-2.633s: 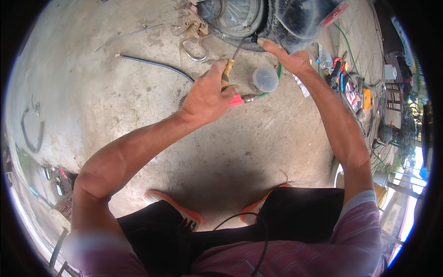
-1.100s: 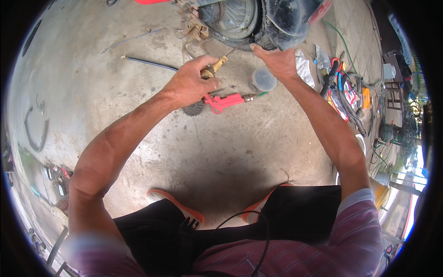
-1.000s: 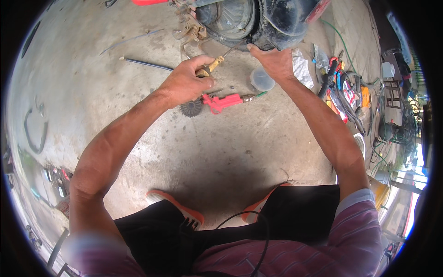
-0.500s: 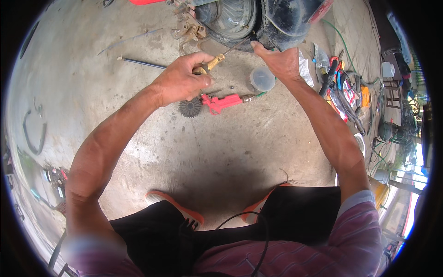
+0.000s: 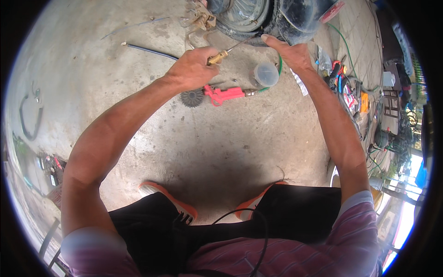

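Note:
My left hand point(image 5: 191, 69) is wrapped around the yellowish handle of a screwdriver point(image 5: 218, 57). Its thin metal shaft points up and to the right, and the tip meets the edge of a dusty black tire point(image 5: 244, 37). My right hand point(image 5: 293, 54) grips the tire's edge beside that tip, thumb on top; its other fingers are mostly hidden. The tire sits around a grey wheel rim point(image 5: 249, 14) at the top of the view. Just below my hands lie a red air gun point(image 5: 224, 95), a round black bristled or toothed disc point(image 5: 192, 98) and a clear plastic tub point(image 5: 266, 74).
A dark rod point(image 5: 150, 51) lies left of my left hand. Rusty metal parts point(image 5: 200, 18) stand beside the wheel. A green hose point(image 5: 342, 39) runs across the floor at right, near a pile of tools and packets point(image 5: 344, 87). My shoes point(image 5: 251, 203) are below.
The wheel, the floor items and both hands appear slightly higher and further right in the view. The screwdriver tip stays at the tire's edge, and both hands keep their grips.

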`<state>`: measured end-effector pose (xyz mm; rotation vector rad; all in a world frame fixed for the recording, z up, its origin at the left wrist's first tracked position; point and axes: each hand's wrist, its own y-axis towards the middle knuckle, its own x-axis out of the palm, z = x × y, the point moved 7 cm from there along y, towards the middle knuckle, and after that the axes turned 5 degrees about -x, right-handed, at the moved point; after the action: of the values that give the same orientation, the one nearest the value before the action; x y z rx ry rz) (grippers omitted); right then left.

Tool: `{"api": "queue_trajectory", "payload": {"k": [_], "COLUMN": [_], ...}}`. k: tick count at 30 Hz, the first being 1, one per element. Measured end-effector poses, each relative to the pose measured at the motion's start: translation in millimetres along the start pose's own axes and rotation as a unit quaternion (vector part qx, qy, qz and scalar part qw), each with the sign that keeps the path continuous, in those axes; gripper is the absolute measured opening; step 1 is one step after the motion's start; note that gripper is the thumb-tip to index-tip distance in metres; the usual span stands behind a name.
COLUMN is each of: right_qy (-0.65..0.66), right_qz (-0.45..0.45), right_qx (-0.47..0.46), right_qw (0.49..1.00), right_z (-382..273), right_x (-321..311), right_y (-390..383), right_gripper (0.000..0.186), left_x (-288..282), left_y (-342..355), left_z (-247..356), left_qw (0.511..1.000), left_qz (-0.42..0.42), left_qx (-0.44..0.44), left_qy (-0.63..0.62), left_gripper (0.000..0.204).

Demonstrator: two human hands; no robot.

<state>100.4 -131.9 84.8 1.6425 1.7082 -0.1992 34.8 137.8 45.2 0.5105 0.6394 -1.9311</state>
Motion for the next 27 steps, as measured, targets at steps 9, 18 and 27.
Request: {"api": "queue_trajectory", "payload": {"k": [9,18,27], "right_qy": [-0.091,-0.072,-0.063], "right_qz": [-0.029,-0.066,-0.038], "right_qx": [-0.019,-0.032,-0.034], "right_qw": [0.995,0.995,0.997], "right_z": [-8,-5,-2], "right_x": [-4,-2,-3], "right_y": [7,8,7], "right_gripper": [0.053,0.054,0.052], "left_x": [8,14,6], "left_y": [2,-13,-23], "left_z": [1,17,40], "left_qw": [0.999,0.969,0.97], "left_qz": [-0.02,-0.116,-0.134], "left_qx": [-0.011,-0.126,-0.111], "left_qy": [-0.047,-0.181,-0.17], "left_gripper": [0.016,0.019,0.02]}}
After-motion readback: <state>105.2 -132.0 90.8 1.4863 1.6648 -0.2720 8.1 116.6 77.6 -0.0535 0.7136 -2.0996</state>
